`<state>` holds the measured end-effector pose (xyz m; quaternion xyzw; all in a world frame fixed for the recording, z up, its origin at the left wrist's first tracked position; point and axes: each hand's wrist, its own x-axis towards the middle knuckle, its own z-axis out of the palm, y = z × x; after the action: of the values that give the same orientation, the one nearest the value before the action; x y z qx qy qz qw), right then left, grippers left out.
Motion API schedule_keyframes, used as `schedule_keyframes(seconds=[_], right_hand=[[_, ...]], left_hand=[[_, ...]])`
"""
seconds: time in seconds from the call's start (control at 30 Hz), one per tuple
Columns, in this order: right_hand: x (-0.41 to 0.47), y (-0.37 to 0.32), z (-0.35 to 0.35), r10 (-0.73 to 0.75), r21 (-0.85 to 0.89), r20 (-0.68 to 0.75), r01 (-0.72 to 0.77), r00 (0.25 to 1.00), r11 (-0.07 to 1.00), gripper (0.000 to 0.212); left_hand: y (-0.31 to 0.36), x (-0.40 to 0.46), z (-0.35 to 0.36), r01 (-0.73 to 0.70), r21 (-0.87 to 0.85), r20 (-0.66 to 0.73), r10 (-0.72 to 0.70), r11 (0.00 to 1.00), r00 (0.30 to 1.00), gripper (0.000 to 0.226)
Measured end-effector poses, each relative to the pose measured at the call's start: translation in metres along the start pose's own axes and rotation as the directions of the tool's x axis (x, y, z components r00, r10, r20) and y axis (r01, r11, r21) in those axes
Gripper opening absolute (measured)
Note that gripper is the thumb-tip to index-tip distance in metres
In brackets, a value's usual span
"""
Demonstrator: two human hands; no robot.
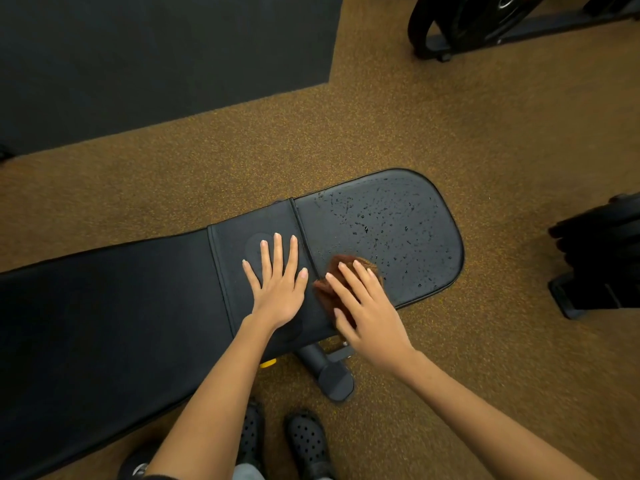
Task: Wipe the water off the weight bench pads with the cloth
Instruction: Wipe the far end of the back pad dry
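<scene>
Cloth (334,284) lies at the near left edge of the seat pad (391,237), under the right hand (367,306), fingers spread flat on it. Droplets cover most of that pad: wiping judged barely begun. Left hand (277,285), fingers spread, rests on the back pad (138,306), which appears dry. No legible writing.

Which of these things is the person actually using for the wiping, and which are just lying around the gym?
In use: cloth, wet seat pad, back pad, right hand, left hand.
Lying about: weight plates, dark floor mat, black equipment at right.
</scene>
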<state>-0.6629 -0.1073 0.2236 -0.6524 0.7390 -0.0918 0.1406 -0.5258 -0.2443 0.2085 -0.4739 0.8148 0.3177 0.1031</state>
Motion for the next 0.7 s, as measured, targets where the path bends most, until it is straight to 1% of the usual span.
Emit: schedule_keyframes(seconds=[0.07, 0.13, 0.27, 0.4, 0.5, 0.57, 0.63, 0.7], right_hand=[[0.006, 0.005, 0.001, -0.013, -0.026, -0.010, 0.013, 1.000, 1.000, 0.054], [0.014, 0.007, 0.004, 0.005, -0.043, -0.027, -0.006, 1.000, 0.999, 0.053], [0.039, 0.010, 0.005, 0.094, -0.036, -0.108, -0.099, 0.990, 0.994, 0.052], [0.080, 0.022, -0.003, 0.201, 0.011, -0.153, -0.201, 0.968, 0.979, 0.052], [0.114, 0.029, -0.010, 0.243, 0.036, -0.180, -0.241, 0.953, 0.970, 0.053], [0.134, 0.029, -0.011, 0.257, 0.070, -0.180, -0.248, 0.950, 0.966, 0.055], [0.147, 0.028, -0.011, 0.256, 0.090, -0.169, -0.243, 0.952, 0.966, 0.058], [0.151, 0.028, -0.009, 0.214, 0.065, -0.158, -0.206, 0.964, 0.976, 0.063]], left_hand=[[0.000, 0.000, 0.000, 0.001, 0.005, 0.002, -0.001, 1.000, 1.000, 0.057], [0.001, 0.000, 0.000, 0.004, 0.004, 0.007, -0.004, 1.000, 1.000, 0.057], [0.002, 0.000, -0.002, 0.011, -0.008, 0.020, -0.011, 1.000, 1.000, 0.057], [0.002, 0.000, -0.002, 0.015, -0.005, 0.029, -0.015, 1.000, 0.999, 0.058], [0.001, 0.000, -0.002, 0.012, -0.017, 0.019, -0.012, 1.000, 1.000, 0.058], [0.002, -0.001, -0.001, 0.011, -0.018, -0.014, -0.011, 1.000, 1.000, 0.058], [0.003, -0.003, 0.000, 0.012, 0.005, -0.077, -0.011, 1.000, 0.997, 0.058], [0.005, -0.005, 0.001, 0.018, 0.052, -0.142, -0.011, 0.998, 0.990, 0.059]])
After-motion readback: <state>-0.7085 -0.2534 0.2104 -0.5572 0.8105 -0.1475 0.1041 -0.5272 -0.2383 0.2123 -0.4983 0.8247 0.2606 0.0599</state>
